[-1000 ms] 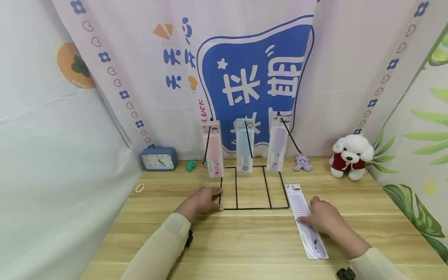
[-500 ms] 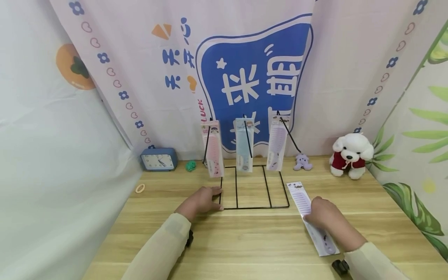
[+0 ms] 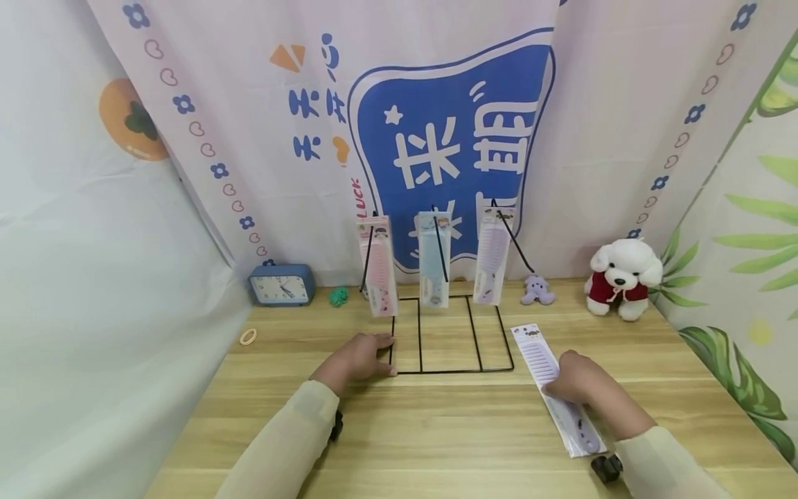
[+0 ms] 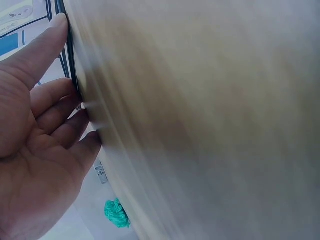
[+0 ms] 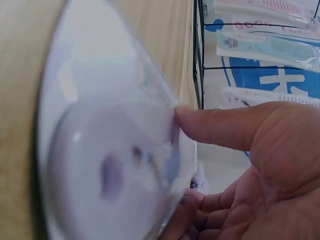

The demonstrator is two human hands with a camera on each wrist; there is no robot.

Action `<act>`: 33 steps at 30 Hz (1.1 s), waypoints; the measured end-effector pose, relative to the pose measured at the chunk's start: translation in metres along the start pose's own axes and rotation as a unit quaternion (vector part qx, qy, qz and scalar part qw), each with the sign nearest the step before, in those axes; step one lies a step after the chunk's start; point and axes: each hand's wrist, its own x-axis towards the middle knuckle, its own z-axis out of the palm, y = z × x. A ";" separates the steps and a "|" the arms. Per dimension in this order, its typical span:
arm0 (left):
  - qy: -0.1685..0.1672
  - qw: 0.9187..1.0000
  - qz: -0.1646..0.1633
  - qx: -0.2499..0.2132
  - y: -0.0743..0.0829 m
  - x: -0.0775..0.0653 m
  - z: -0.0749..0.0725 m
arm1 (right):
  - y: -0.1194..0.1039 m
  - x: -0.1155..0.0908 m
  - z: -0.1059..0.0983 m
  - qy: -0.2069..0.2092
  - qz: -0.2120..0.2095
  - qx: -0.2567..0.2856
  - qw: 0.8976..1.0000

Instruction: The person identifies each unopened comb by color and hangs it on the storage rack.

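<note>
My right hand [image 3: 576,378] holds a packaged light-purple comb [image 3: 541,364] by its long edges, thumb on the left edge and fingers on the right. In the right wrist view the comb's handle end [image 5: 112,175] looms close and blurred; whether it is fully off the table I cannot tell. My left hand [image 3: 361,357] rests at the left side of a black wire rack [image 3: 449,372], thumb and fingertips touching its base wire. From the rack's hooks hang a pink packaged comb [image 3: 377,270], a blue one [image 3: 431,263] and a purple one [image 3: 492,260].
Along the back of the wooden table [image 3: 411,443] stand a blue clock [image 3: 282,285], a small green figure [image 3: 339,296], a purple toy [image 3: 537,290] and a white plush dog [image 3: 623,281]. A beige ring [image 3: 248,337] lies at the left. Printed curtain hangs behind.
My right hand has closed its hold on the purple comb's edges and shifted it slightly right, its lower end most. The left hand has stayed on the rack.
</note>
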 end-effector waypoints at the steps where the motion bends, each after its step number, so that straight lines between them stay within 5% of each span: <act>1: 0.000 1.000 0.000 0.000 0.000 0.000 0.000 | 0.002 0.000 -0.001 0.001 0.001 0.007 1.000; 8: -0.002 1.000 -0.001 -0.007 -0.001 -0.001 0.002 | 0.026 0.008 -0.010 0.029 -0.018 0.017 0.999; 15: 0.001 1.000 -0.005 -0.012 -0.001 -0.001 0.003 | 0.045 0.009 -0.032 0.037 -0.057 0.119 0.991; 21: 0.002 1.000 -0.004 -0.017 0.000 -0.001 0.000 | 0.057 0.005 -0.057 0.034 -0.116 0.252 0.960; 33: 0.002 1.000 0.000 -0.007 0.001 -0.001 0.001 | 0.053 -0.011 -0.068 0.079 -0.228 0.345 0.907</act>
